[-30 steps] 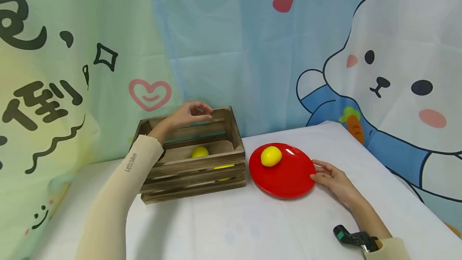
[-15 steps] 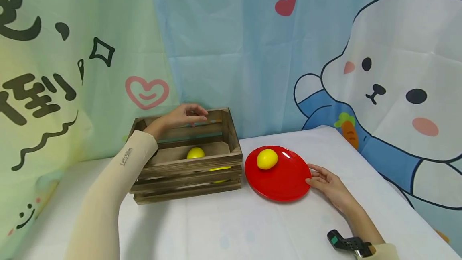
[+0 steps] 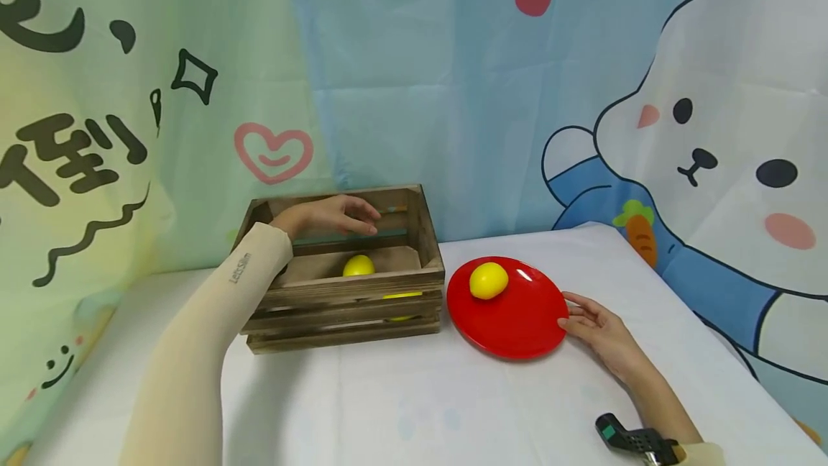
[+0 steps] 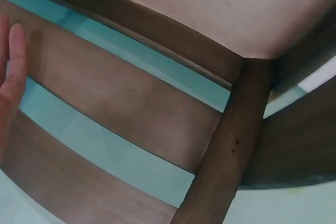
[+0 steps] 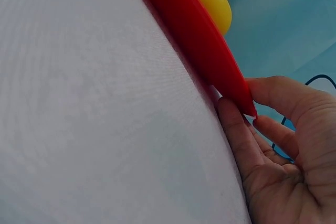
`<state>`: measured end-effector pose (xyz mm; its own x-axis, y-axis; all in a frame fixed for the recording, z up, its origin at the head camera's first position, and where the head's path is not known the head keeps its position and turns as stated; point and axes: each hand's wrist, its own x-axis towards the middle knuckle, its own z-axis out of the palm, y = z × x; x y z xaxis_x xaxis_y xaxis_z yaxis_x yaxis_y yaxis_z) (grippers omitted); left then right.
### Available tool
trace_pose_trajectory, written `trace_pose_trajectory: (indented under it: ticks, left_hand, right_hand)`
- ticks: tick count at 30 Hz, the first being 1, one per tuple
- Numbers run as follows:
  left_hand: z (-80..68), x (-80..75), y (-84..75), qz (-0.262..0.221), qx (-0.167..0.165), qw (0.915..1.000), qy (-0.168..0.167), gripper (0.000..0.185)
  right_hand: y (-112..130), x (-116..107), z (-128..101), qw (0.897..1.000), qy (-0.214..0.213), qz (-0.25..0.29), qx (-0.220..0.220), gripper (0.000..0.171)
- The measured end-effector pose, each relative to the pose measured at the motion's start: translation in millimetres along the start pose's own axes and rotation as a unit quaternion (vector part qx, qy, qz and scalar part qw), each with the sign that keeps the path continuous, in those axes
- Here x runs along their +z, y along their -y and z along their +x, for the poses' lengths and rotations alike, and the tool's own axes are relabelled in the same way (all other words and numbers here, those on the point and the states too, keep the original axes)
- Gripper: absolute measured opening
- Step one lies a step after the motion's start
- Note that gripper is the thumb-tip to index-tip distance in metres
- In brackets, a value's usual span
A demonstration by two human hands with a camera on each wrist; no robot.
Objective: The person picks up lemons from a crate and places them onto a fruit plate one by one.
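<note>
My left hand (image 3: 338, 214) hangs over the wooden crate (image 3: 349, 290), fingers loosely bent and holding nothing. In the left wrist view, fingers (image 4: 16, 61) appear at the left edge near the crate's slats (image 4: 115, 82). A lemon (image 3: 359, 265) lies inside the crate, and yellow also shows through the front slats. To the right, a red plate (image 3: 517, 318) carries another lemon (image 3: 488, 280) on its left part. My right hand (image 3: 601, 333) pinches the plate's right rim; the right wrist view shows the thumb on top of the rim (image 5: 236, 90) and fingers beneath.
A white cloth (image 3: 388, 401) covers the table. The crate's right end stands close to the plate. Behind both hangs a printed curtain (image 3: 401, 92). A black band with a device (image 3: 637, 441) is on my right wrist.
My left hand has sunk slightly lower over the crate. The head view has shifted a little. The right hand stays at the plate's rim, and the lemons lie as before.
</note>
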<state>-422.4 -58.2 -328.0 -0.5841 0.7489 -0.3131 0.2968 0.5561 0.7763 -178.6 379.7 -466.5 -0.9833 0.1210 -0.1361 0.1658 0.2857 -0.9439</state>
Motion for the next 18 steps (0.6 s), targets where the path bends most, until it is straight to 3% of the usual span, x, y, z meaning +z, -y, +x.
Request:
trace_pose_trajectory:
  ticks: [11, 18]
  left_hand:
    - [16.3, 1.6, -6.4, 0.064, -0.011, 0.9968, 0.046, 0.048]
    - [17.6, -4.9, 0.0, 0.049, -0.005, 0.9965, 0.068, 0.044]
  right_hand:
    - [-5, -2, -1, 1.000, 0.003, 0.010, 0.001, 0.071]
    - [-4, -2, 1, 1.000, 0.003, 0.005, -0.001, 0.071]
